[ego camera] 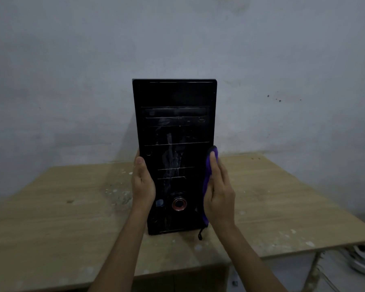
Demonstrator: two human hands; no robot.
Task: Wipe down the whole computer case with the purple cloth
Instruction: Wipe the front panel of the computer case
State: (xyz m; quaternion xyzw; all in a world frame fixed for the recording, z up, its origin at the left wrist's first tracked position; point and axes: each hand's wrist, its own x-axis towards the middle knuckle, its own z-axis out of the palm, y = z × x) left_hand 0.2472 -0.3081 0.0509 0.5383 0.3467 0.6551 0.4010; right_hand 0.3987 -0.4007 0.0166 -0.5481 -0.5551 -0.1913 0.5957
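Note:
A black computer case [175, 131] stands upright on the wooden table, its dusty, smeared front panel facing me. My left hand [142, 182] rests flat against the case's left edge, thumb on the front. My right hand [218, 186] presses the purple cloth [207, 182] against the case's right side with straight fingers. The cloth shows as a narrow strip between palm and case, and a dark cord hangs from its lower end. The sides and back of the case are hidden.
The wooden table [72, 218] bears white paint specks and dust. A grey wall [72, 81] rises just behind the case. Off the table's right edge, white shoes or objects [362, 260] lie on the floor.

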